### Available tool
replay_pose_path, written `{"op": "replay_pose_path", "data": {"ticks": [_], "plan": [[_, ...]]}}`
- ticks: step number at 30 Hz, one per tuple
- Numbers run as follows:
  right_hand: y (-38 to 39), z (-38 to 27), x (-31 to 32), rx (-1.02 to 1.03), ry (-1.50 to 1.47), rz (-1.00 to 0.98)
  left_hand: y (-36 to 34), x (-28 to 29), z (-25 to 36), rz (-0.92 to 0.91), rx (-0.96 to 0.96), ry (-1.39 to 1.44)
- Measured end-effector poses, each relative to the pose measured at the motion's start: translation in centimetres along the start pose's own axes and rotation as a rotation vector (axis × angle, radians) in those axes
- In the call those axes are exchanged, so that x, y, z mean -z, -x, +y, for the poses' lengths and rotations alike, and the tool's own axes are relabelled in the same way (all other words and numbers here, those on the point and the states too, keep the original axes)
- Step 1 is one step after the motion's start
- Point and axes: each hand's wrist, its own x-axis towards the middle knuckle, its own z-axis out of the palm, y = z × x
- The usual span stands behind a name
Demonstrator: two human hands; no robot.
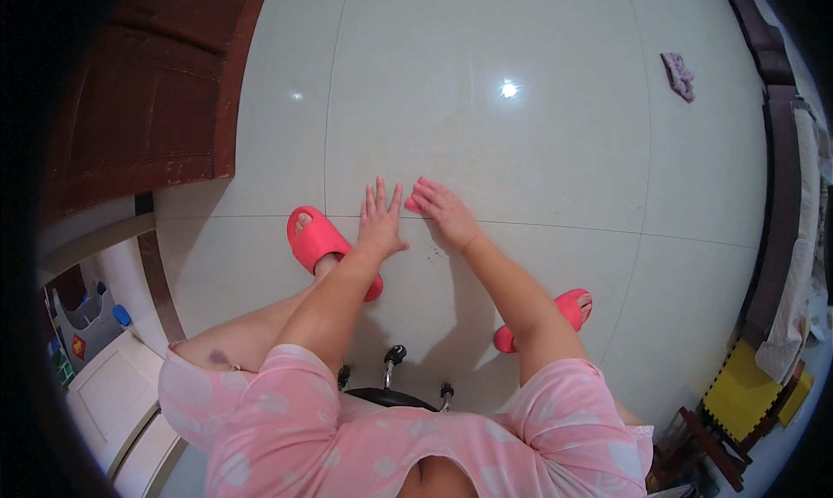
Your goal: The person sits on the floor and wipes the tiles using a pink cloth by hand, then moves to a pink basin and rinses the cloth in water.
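Note:
My left hand reaches out over the pale tiled floor with its fingers spread and nothing in them. Just to its right, my right hand has its fingers together over a small pink thing. Part of that thing shows beside the thumb and fingertips; the rest is hidden under the hand, and its kind cannot be made out. Several tiny dark specks lie on the floor below the right hand.
My feet wear red slides, left and right. A wheeled stool base is beneath me. Dark red wooden furniture stands at left, a white cabinet door lower left. A purplish cloth lies far right, near a grey-edged sofa.

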Motion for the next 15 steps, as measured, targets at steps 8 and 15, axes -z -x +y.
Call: {"op": "replay_pose_path", "data": {"ticks": [8,15], "plan": [[2.5,-4.7,4.9,-1.021,-1.316,-0.137,0.2,0.6,-0.4,-0.120,0.085,-0.097],[7.6,6.9,14.3,-0.901,-0.566,0.681,0.4,1.7,-0.5,-0.112,0.101,-0.115]]}}
